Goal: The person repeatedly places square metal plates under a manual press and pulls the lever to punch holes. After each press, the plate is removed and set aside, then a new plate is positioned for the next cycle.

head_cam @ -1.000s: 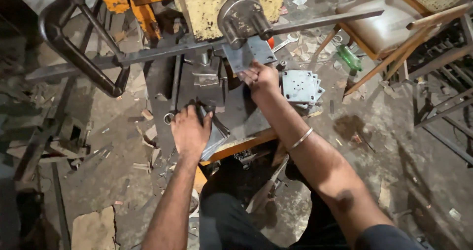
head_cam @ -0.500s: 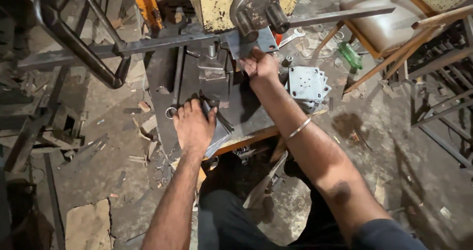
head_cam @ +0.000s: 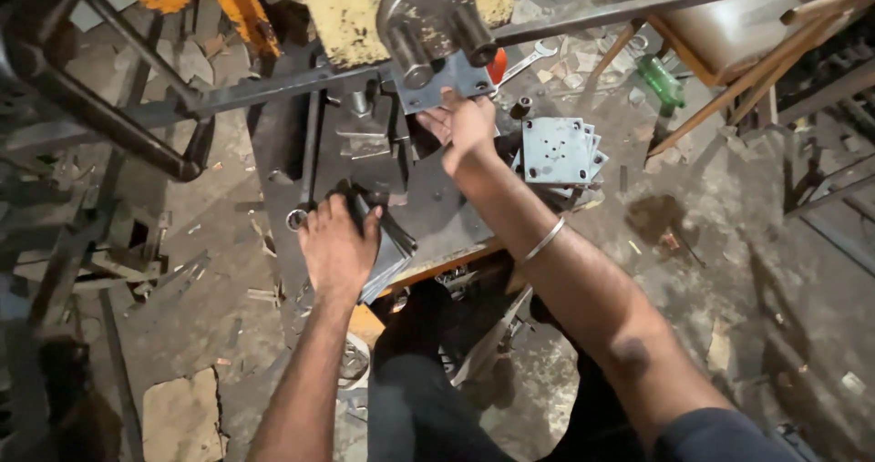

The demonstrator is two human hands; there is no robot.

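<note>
Landmark: the yellow, paint-chipped metal press body [head_cam: 365, 11] at top centre, with its grey round steel head with two pins [head_cam: 428, 15] on the front. Directly below that head, the right hand [head_cam: 469, 125] held a grey square steel plate with punched holes [head_cam: 447, 81] up under the pins; the fingers were curled over the plate's lower edge, so a closed grip on it. Below and left of the press, on the dark steel desk [head_cam: 437, 207], the left hand [head_cam: 337, 243] lay palm-down on a loose stack of flat grey steel plates [head_cam: 387, 248], fingers bent over the far edge; whether it pinched a plate or only pressed on the stack, I couldn't tell.

Below and right of the press, a second stack of square grey plates with holes [head_cam: 556, 150] sat on the desk's right edge, fanned slightly. A long dark steel lever bar [head_cam: 273, 88] ran across left of the press head. A green plastic bottle [head_cam: 661, 79] lay on the floor well right of the press, beside a wooden chair frame [head_cam: 729, 70].

Progress, as a judgement: mid-batch. One plate was at the head, not clearly seated. The holed pile at right looked like finished pieces, and the pile under the left hand looked like blanks still to go. Counts in either pile were not readable.
</note>
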